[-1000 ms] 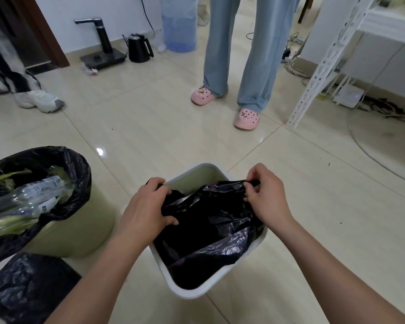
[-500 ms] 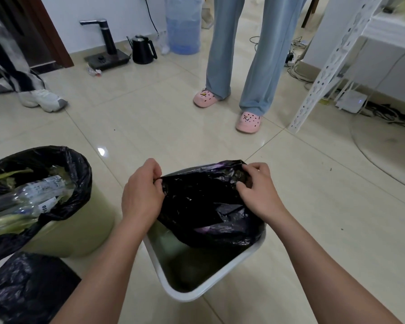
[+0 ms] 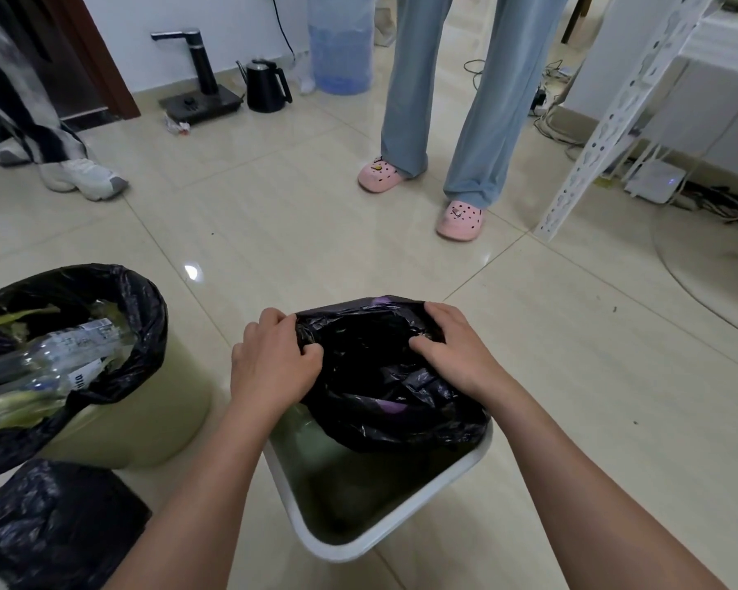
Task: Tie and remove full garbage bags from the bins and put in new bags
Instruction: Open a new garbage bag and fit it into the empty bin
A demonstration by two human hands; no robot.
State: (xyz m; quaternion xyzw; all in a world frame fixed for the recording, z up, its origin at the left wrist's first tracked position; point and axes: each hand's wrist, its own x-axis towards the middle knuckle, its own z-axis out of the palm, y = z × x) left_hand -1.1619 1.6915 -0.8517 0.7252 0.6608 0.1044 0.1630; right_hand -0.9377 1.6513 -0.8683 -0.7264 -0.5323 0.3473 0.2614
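A black garbage bag [image 3: 384, 376] hangs partly inside a white square bin [image 3: 401, 530], its mouth stretched over the bin's far edge. My left hand [image 3: 273, 364] grips the bag's left rim with curled fingers. My right hand [image 3: 452, 347] grips the right rim, thumb inside the opening. The bin's near half is bare and shows its greenish inside. At the left stands a second bin [image 3: 146, 419] lined with a black bag [image 3: 116, 317], full of plastic bottles [image 3: 43, 364] and green scraps. Another black bag [image 3: 52, 525] lies on the floor at the lower left.
A person in blue trousers and pink clogs [image 3: 461, 217] stands just beyond the bin. Another person's white shoe [image 3: 82, 181] is at the far left. A kettle [image 3: 267, 85], water dispenser [image 3: 197, 78], white rack leg [image 3: 593, 142] and cables [image 3: 721, 202] line the back and right.
The bag's mouth has been lifted and spread wider over the bin's far edge. Both hands moved apart along the rim, and the bin's near inside is now exposed.
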